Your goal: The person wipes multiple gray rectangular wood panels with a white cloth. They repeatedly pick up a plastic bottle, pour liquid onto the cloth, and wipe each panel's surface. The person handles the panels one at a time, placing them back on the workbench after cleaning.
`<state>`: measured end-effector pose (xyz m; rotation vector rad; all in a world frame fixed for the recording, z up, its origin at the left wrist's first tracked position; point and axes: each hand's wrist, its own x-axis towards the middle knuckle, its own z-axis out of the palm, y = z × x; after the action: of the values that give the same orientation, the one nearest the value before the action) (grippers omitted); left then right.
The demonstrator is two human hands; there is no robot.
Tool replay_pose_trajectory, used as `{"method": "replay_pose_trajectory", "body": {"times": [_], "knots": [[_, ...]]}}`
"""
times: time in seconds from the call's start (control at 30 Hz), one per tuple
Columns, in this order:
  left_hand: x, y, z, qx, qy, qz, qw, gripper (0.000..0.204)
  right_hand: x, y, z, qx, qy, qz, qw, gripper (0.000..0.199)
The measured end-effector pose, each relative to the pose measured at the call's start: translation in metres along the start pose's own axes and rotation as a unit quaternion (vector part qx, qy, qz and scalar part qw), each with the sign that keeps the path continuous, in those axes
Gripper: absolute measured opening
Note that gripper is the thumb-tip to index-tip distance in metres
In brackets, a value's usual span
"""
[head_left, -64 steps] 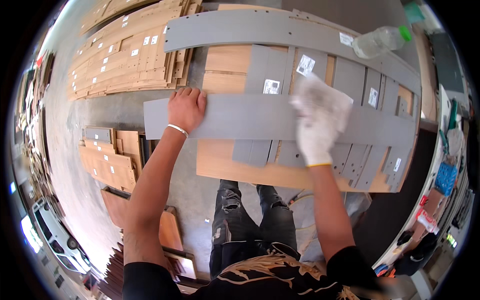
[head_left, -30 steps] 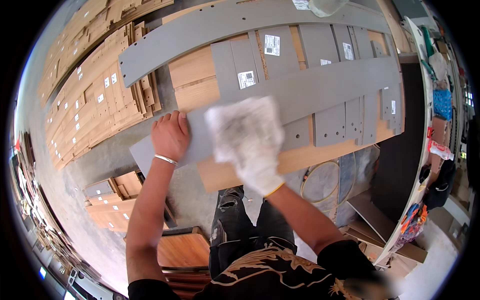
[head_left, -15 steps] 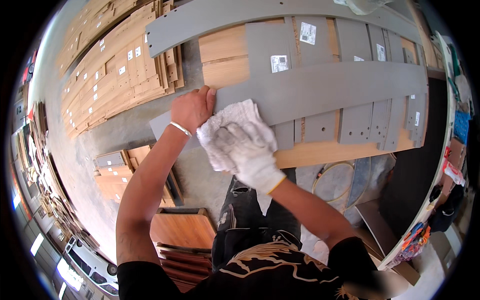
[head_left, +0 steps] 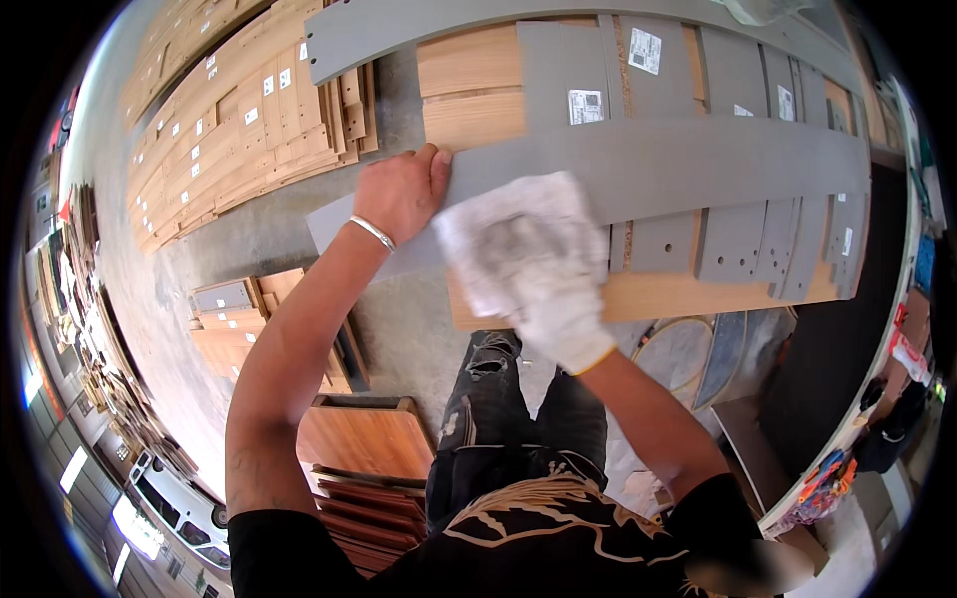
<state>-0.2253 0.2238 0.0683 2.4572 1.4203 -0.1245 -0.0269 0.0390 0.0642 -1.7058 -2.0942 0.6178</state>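
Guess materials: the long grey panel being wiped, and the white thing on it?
Long grey panel: likely laminated particleboard, matte grey face; similar boards beneath it show pale wood-coloured sides. White cloth: soft crumpled fabric, under the gloved right hand. Left hand is bare.

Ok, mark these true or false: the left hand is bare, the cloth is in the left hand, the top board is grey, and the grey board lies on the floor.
The left hand is bare, with a bracelet at the wrist: true.
The white cloth is in the left hand: false, the gloved right hand presses it.
The long board on top is grey: true.
It lies on the floor: false, it rests across stacked panels.
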Motion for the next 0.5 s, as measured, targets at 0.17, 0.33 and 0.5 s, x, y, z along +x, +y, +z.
{"method": "replay_pose_trajectory", "body": {"times": [0.17, 0.33, 0.5], "knots": [[0.0, 0.006, -0.005, 0.009, -0.017, -0.021, 1.0, 0.039, -0.05, 0.143, -0.054, -0.17, 0.123, 0.219, 0.953, 0.063], [0.012, 0.02, -0.009, 0.093, 0.015, 0.025, 0.995, 0.03, -0.04, 0.087, -0.048, -0.181, 0.114, 0.208, 0.955, 0.066], [0.069, 0.1, -0.014, 0.036, 0.12, 0.154, 0.98, 0.026, -0.037, 0.05, -0.037, -0.059, -0.01, 0.09, 0.994, 0.068]]}}
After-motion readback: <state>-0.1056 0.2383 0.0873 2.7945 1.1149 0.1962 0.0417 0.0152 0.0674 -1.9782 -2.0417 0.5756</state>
